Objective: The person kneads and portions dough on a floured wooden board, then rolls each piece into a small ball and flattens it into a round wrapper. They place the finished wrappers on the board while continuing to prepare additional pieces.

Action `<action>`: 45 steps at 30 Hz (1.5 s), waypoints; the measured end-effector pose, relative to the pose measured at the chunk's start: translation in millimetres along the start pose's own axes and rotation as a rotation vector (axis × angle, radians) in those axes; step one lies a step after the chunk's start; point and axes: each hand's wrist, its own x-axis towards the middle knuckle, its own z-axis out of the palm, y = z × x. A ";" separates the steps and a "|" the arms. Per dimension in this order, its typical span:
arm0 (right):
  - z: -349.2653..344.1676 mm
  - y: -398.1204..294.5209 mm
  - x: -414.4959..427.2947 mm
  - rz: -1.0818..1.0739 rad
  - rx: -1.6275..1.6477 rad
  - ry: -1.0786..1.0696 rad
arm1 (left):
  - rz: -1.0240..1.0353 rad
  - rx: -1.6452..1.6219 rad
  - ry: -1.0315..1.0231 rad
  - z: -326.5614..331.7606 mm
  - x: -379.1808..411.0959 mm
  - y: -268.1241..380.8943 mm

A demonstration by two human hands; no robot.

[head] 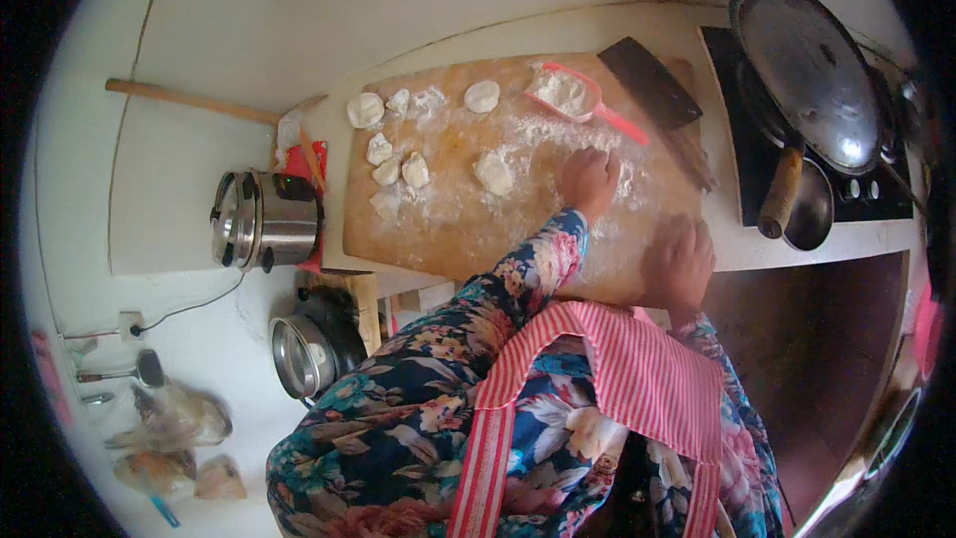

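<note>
My left hand (591,178) is low over the floury wooden board (426,239), its fingertips at a patch of loose flour (571,133). Whether anything is under those fingers is hidden. Blurred, my right hand (681,261) hangs over the board's front right edge, and its grip cannot be made out. A floured dough piece (494,172) lies left of my left hand, with a round one (482,96) farther back. Several smaller dough lumps (416,169) are grouped at the board's left. Behind my left hand rests a pink scoop (590,101) holding flour.
A dark-bladed cleaver (651,82) lies at the board's back right. Beyond it, a black cooktop (717,67) carries a wok with a large metal lid (806,75) and a wooden handle (782,190). A steel electric cooker (287,220) stands left of the board, near a wooden rod (190,101).
</note>
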 end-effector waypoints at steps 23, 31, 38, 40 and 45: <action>-15.2 -7.6 1.5 0.021 0.079 0.027 | 0.134 0.053 -0.071 1.9 8.0 -11.0; -14.4 -7.3 -1.7 0.019 0.085 0.081 | -0.447 -0.221 -0.352 -54.1 5.7 -2.3; -10.1 -2.9 -1.1 0.043 0.113 0.015 | 0.089 0.032 -0.017 -22.8 -25.6 -11.8; -10.8 -2.7 -1.9 0.048 0.101 -0.007 | 0.094 0.037 -0.037 -14.2 -15.7 -19.2; -11.0 -4.9 -1.8 0.020 0.103 0.058 | 0.179 0.002 -0.232 -26.1 12.6 -17.1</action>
